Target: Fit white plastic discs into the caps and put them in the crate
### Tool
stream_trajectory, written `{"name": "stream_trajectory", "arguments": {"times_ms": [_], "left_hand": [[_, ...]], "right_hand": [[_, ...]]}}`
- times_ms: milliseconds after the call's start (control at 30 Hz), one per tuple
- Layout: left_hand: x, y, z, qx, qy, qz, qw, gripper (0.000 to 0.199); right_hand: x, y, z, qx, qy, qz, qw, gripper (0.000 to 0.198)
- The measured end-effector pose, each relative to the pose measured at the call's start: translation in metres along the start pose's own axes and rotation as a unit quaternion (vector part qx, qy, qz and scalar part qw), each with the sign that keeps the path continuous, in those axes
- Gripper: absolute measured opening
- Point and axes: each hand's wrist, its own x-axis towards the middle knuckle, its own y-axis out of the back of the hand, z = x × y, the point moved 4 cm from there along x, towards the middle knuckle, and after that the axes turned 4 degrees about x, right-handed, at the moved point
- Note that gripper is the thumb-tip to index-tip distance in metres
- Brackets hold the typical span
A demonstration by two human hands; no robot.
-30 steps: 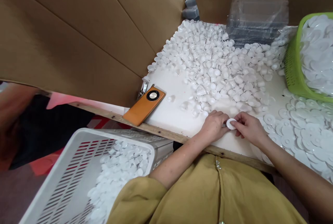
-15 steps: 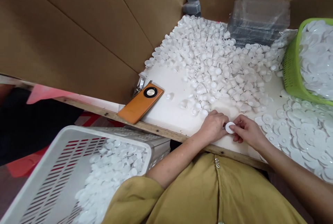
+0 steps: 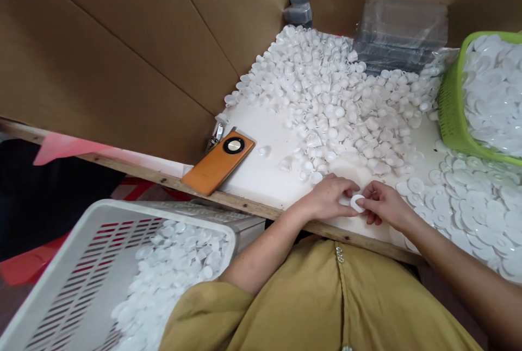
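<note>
My right hand (image 3: 382, 203) pinches a small white saucer (image 3: 356, 204) between thumb and fingers, just above the table's front edge. Close on its left, my left hand (image 3: 329, 196) has thumb and fingers spread, the tips near the saucer's rim; whether they touch it I cannot tell. Beyond both hands lies a heap of tiny white cups (image 3: 326, 93), some showing small handles. To the right of my right hand, many flat white saucers (image 3: 475, 204) overlap on the tabletop.
A green basket (image 3: 452, 106) full of white saucers stands at right. An orange phone (image 3: 207, 171) lies by the wooden edge (image 3: 253, 207). Lower left is a white crate (image 3: 100, 264) with small white pieces. Cardboard walls (image 3: 122, 41) and plastic-wrapped grey blocks (image 3: 399, 36) border the back.
My left hand's fingers have spread and drawn slightly left, away from the saucer. My right hand still holds the saucer at nearly the same spot. The view has shifted slightly.
</note>
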Motion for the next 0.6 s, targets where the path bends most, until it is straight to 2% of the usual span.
{"name": "stream_trajectory", "arguments": {"times_ms": [167, 333, 433, 533, 600], "left_hand": [[0.013, 0.000, -0.002, 0.060, 0.082, -0.029, 0.994, 0.033], [0.023, -0.001, -0.005, 0.088, 0.099, -0.077, 0.988, 0.035], [0.021, -0.005, 0.000, 0.079, 0.091, -0.061, 0.991, 0.030], [0.004, -0.001, 0.011, 0.026, 0.080, -0.020, 0.996, 0.018], [-0.025, 0.014, 0.014, -0.017, 0.088, 0.009, 0.996, 0.015]], "right_hand": [[0.005, -0.003, -0.003, 0.016, -0.032, -0.009, 0.999, 0.023], [0.010, -0.003, -0.003, 0.015, -0.050, -0.022, 0.998, 0.023], [0.006, -0.007, -0.003, 0.008, -0.045, -0.005, 0.999, 0.021], [-0.006, -0.006, -0.007, -0.018, 0.008, -0.002, 1.000, 0.021], [-0.016, 0.010, -0.011, -0.068, 0.087, 0.032, 0.993, 0.022]]}}
